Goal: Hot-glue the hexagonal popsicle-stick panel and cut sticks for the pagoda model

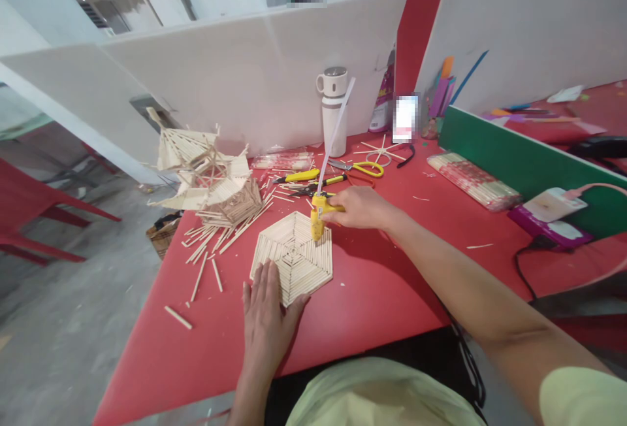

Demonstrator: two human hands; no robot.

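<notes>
A flat hexagonal panel of wooden sticks (306,269), laid in rings round a centre, rests on the red table. My left hand (267,302) lies flat along its near left edge, fingers stretched and thumb apart. Above the panel's far right side, my right hand (360,207) is wrapped round a yellow hot glue gun (318,220). Its nozzle points down at the panel; whether the tip touches cannot be made out. A long clear glue stick (337,132) rises from the back of the gun.
At the left stands a tiered stick model (210,178) amid loose sticks (198,276). Behind the gun lie a yellow cutter (302,176), scissors (367,168) and pliers (313,187). A white tumbler (334,115), a bagged stick pack (473,181) and a power strip (551,227) stand farther round.
</notes>
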